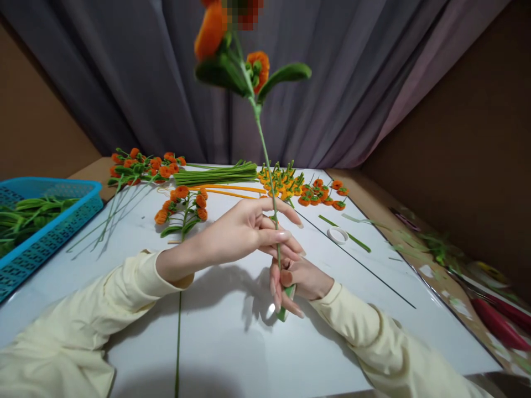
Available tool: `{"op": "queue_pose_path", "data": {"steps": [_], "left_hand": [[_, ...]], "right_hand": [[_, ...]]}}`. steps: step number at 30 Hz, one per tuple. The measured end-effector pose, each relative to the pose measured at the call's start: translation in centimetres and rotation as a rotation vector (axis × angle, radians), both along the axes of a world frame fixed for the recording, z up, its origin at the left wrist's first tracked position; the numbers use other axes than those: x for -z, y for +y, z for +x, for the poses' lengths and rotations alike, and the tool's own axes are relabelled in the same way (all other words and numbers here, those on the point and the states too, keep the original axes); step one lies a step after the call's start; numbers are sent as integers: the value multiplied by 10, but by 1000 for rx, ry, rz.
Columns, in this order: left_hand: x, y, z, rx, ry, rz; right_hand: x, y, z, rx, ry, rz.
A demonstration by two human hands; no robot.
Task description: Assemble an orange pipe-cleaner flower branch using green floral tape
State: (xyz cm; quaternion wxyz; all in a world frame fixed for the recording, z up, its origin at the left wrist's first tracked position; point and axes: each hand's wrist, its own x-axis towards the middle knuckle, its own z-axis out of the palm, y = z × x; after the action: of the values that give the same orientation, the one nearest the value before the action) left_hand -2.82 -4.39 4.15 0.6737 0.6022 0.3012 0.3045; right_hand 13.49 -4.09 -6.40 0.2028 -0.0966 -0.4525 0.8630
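An upright artificial flower stem [266,149] with orange blooms and green leaves rises between my hands, its top cut off by the frame edge. My left hand [244,229] pinches the stem between thumb and fingers, the index finger stretched past it. Just below, my right hand [305,276] is closed around a roll of green tape [286,307], its thumb and fingers at the stem's lower part. The fingers partly hide the tape and the stem end. Left of my hands lies another orange flower stem [182,213] on the white table [232,354].
A blue basket [50,237] with green leaves stands at the left. Along the back lie orange flower stems [143,166], green pipe cleaners [218,174], yellow pieces [284,179] and orange blooms [319,193]. A white ring [337,235] and red-handled tool [498,326] are on the right.
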Motion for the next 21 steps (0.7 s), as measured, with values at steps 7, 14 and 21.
{"op": "queue_pose_path", "data": {"steps": [7, 14, 21], "left_hand": [[3, 5, -3, 89, -50, -59], [3, 7, -4, 96, -27, -5], [-2, 0, 1, -107, 195, 78]], "right_hand": [[0, -3, -3, -81, 100, 14], [0, -2, -1, -57, 21, 38], [-7, -1, 0, 152, -56, 107]]}}
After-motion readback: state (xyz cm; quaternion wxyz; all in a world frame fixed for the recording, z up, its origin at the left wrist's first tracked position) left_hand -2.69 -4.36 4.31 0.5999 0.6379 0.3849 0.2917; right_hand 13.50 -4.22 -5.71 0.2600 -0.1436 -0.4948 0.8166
